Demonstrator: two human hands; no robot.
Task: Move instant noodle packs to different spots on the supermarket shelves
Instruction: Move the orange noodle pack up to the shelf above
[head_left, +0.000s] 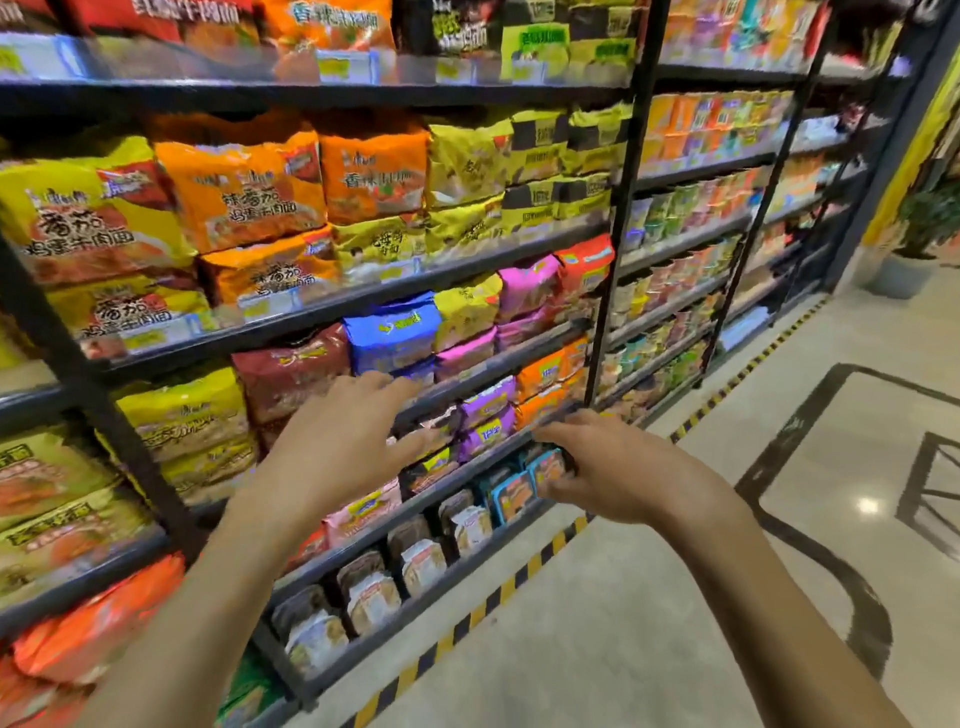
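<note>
Right hand (613, 467): fingers pinch teal pack (546, 466).
Left hand (337, 431): fingers spread, empty.
Risk: pull could drag neighbouring packs (511, 496) off shelf (415, 608).

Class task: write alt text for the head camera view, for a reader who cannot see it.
A person's right hand grips a small blue-edged pack at a low shelf, while the open left hand reaches toward noodle packs higher up. Colourful instant noodle packs fill the shelves on the left; shiny floor lies right.
</note>
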